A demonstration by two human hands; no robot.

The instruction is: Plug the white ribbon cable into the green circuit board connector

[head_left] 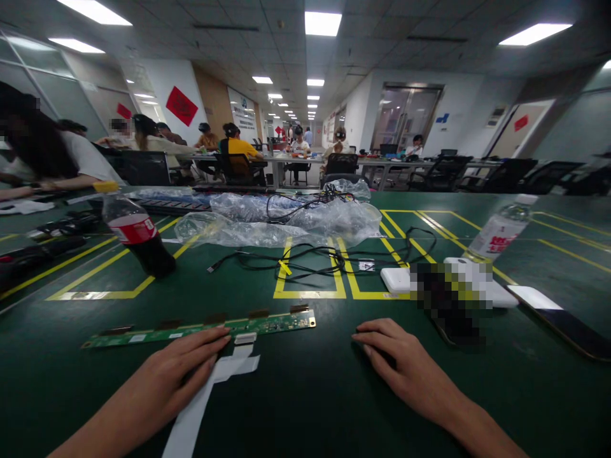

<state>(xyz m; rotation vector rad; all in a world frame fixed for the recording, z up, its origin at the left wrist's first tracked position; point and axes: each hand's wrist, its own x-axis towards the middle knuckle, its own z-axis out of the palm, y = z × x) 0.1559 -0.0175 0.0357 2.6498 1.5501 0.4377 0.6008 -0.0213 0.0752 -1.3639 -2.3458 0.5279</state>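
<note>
A long narrow green circuit board [200, 328] lies on the dark green table [305, 407] in front of me. A white flat ribbon cable [200, 401] runs from the board's connector toward me. My left hand [184, 366] lies flat with fingers stretched out, resting on the ribbon cable just below the board. My right hand [389, 353] rests palm down on the table to the right of the board, fingers loosely curled down, holding nothing I can see.
A cola bottle [138, 235] stands at left. Black cables [334, 257] and clear plastic bags [286, 219] lie beyond the board. White devices [398, 280], a phone [568, 327] and a water bottle [499, 232] sit at right. People work at the tables behind.
</note>
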